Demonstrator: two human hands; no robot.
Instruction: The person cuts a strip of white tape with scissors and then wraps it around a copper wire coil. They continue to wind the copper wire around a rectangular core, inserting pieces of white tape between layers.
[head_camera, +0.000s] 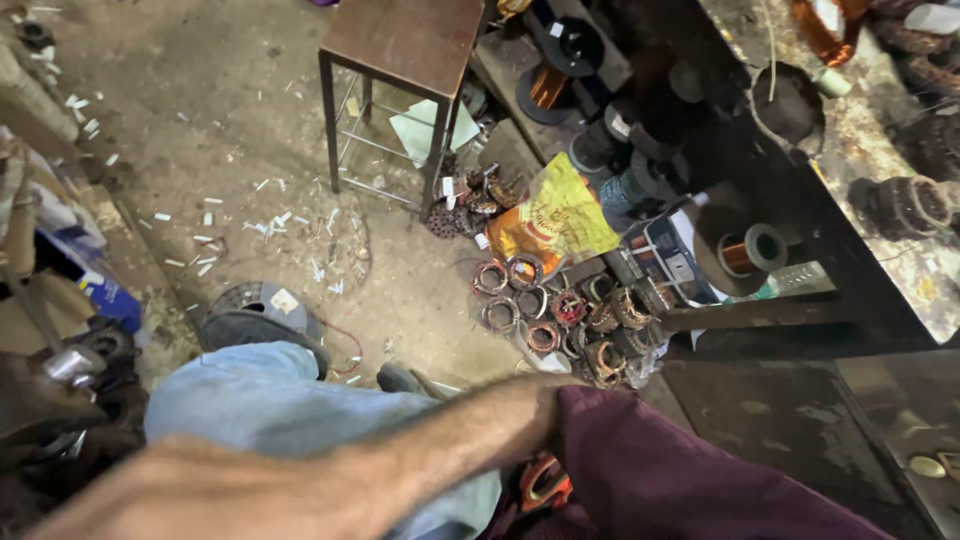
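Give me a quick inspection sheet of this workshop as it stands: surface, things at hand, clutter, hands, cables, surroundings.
Surface: dusty concrete floor, strewn with white scraps.
Job's things: pile of copper-wound stator coils on the floor; dark machine part at the left edge, near the blurred hand.
Clutter: yellow bag, copper wire spools, round metal disc.
Hands: one hand blurred in the foreground, reaching across to the left; which hand and its grip cannot be told; the other is out of view.
Cables: thin red wire on the floor by the disc.
Surroundings: metal stool, dark workbench on the right, the person's jeans-clad knee.
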